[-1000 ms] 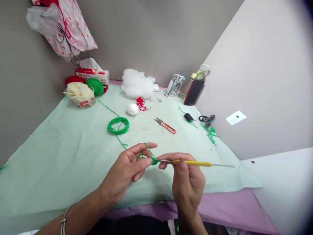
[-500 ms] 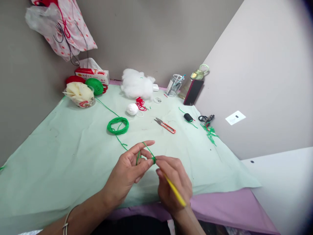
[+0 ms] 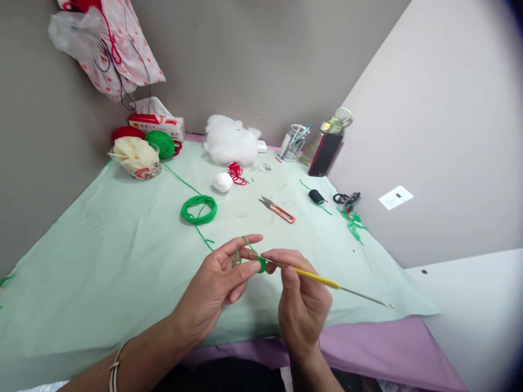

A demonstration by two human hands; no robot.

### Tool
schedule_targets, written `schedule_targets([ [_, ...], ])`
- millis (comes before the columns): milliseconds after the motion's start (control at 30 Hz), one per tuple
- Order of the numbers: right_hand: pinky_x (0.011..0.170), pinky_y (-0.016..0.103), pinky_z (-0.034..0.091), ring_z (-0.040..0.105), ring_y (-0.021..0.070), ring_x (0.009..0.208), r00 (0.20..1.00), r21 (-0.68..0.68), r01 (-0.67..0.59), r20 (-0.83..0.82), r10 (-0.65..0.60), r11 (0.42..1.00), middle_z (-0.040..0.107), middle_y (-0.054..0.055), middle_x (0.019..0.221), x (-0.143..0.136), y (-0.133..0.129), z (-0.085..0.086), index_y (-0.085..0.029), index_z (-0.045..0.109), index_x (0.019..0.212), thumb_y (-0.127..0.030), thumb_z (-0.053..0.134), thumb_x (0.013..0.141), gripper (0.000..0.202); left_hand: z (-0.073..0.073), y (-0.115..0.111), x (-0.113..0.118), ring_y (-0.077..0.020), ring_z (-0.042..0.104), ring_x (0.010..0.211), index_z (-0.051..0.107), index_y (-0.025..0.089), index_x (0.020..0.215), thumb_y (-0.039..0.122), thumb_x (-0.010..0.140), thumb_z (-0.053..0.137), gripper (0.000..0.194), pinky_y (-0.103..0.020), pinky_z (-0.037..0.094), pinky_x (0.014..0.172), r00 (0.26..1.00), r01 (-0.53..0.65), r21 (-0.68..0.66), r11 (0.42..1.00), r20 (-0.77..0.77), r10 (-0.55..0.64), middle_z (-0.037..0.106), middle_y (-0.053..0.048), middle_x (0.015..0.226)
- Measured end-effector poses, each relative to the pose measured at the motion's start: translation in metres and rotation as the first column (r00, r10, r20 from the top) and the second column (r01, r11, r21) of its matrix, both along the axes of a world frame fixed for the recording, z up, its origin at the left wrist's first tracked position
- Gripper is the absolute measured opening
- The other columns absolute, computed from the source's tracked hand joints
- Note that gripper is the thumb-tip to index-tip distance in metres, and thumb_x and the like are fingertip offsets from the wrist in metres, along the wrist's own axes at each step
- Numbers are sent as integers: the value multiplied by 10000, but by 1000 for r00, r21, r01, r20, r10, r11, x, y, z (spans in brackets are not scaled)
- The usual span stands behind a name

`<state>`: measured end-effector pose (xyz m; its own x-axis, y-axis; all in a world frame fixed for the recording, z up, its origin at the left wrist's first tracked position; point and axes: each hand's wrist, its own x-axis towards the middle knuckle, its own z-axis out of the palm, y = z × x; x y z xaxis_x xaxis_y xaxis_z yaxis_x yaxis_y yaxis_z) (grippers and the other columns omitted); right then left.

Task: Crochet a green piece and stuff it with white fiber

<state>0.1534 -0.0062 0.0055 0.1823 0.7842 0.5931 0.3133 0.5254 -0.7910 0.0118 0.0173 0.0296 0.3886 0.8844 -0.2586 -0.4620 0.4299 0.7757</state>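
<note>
Between thumb and fingers, my left hand (image 3: 223,277) pinches a small green crochet piece (image 3: 261,265). Green yarn runs over its raised index finger. My right hand (image 3: 304,296) grips a crochet hook (image 3: 316,278) by its yellow handle, with the tip at the crochet piece and the bare metal other end pointing right. Beyond the left hand lies a loose coil of green yarn (image 3: 198,210), its strand leading toward that hand. Orange-handled thread snips (image 3: 278,210) rest on the cloth above both hands.
A white yarn ball (image 3: 223,182), red yarn (image 3: 237,174) and white stuffing (image 3: 231,140) lie toward the back. Behind left are a tub (image 3: 137,158), a green yarn ball (image 3: 160,144) and a tissue box (image 3: 163,125). A phone (image 3: 326,154) leans against a bottle at right.
My right hand has turned and shifted right. The crochet hook has swung from pointing down toward me to lying nearly level, and more of the green piece shows.
</note>
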Motion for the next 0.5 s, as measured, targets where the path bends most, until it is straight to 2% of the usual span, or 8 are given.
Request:
schedule_targets([
  [67,722,321,607,708,186,881,986,107,47,153,-63,993,743,55,982,-1,-3,-5,-261,744,1148,-88,581,978,292,-2,0,2,26,338,447,729,226,1225,277,834,839,409,-177,178,446,1000,-17,-13,1000,18,17,610,45,804],
  [167,729,334,607,718,205,934,948,232,71,286,-138,970,743,74,1070,2,-5,-9,-281,738,1219,-58,642,935,374,-4,2,1,8,242,427,740,183,1201,269,871,804,347,-167,173,442,993,53,-98,994,111,-42,443,102,574],
  [233,701,323,590,705,187,867,974,165,91,191,-122,982,740,55,979,5,-4,-7,-265,750,1152,-77,604,962,305,-5,5,-2,1,176,427,759,153,1157,237,888,781,283,-163,173,438,982,96,-143,985,176,-70,338,126,518],
  [267,682,314,577,689,173,815,991,101,87,92,-97,991,728,40,916,6,-3,-4,-258,753,1098,-97,573,984,267,-4,6,-4,2,164,429,767,146,1133,217,884,780,259,-161,176,437,979,91,-151,984,192,-61,335,126,525],
  [367,656,293,544,636,142,717,984,-38,-16,-176,9,999,702,15,842,7,2,3,-250,748,994,-165,528,1026,238,-3,7,-6,23,225,427,776,166,1107,189,841,814,270,-159,190,436,989,26,-114,993,149,-8,465,96,617],
  [433,690,290,549,654,148,765,977,-50,-100,-196,89,994,726,20,878,5,4,5,-254,762,993,-197,565,1017,207,-3,6,-4,23,308,428,771,190,1124,214,821,839,311,-162,223,441,997,15,-62,998,72,-11,550,75,677],
  [500,726,284,553,669,151,809,980,-75,-109,-174,95,991,745,22,900,4,4,4,-259,776,996,-208,596,1006,187,-3,4,-2,-1,403,454,762,199,1151,248,831,835,332,-165,291,467,1000,25,-11,1000,6,-24,594,60,685],
])
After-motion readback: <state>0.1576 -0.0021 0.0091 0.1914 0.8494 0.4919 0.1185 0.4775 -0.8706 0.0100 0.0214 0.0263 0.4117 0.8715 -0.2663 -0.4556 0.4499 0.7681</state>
